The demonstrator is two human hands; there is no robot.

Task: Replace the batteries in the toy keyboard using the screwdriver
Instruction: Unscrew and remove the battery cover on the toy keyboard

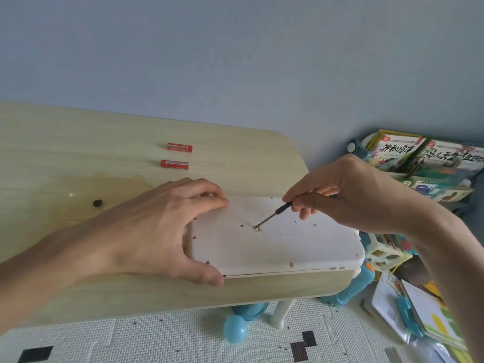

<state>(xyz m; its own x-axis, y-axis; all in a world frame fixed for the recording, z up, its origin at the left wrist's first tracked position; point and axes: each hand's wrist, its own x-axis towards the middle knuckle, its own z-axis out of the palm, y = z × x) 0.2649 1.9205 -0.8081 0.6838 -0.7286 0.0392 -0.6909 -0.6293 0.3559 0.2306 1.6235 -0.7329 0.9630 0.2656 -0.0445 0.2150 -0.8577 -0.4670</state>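
The white plastic toy keyboard [275,239] lies face-down at the edge of the pale wooden table [78,142]. The left hand [157,229] clamps its end between thumb and spread fingers. The right hand [348,192] pinches the slim black-handled screwdriver [272,214], whose tip sits in the battery-cover screw [255,227]. This looks like the unscrewing step, and the next move calls for steady downward pressure while turning. Two red cylindrical batteries [178,155] lie beyond the left fingers. Children's books [419,158] clutter the floor beyond the right hand.

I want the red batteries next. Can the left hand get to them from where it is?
Probably yes. The left hand holds the toy keyboard, and only bare table lies between it and the red batteries.
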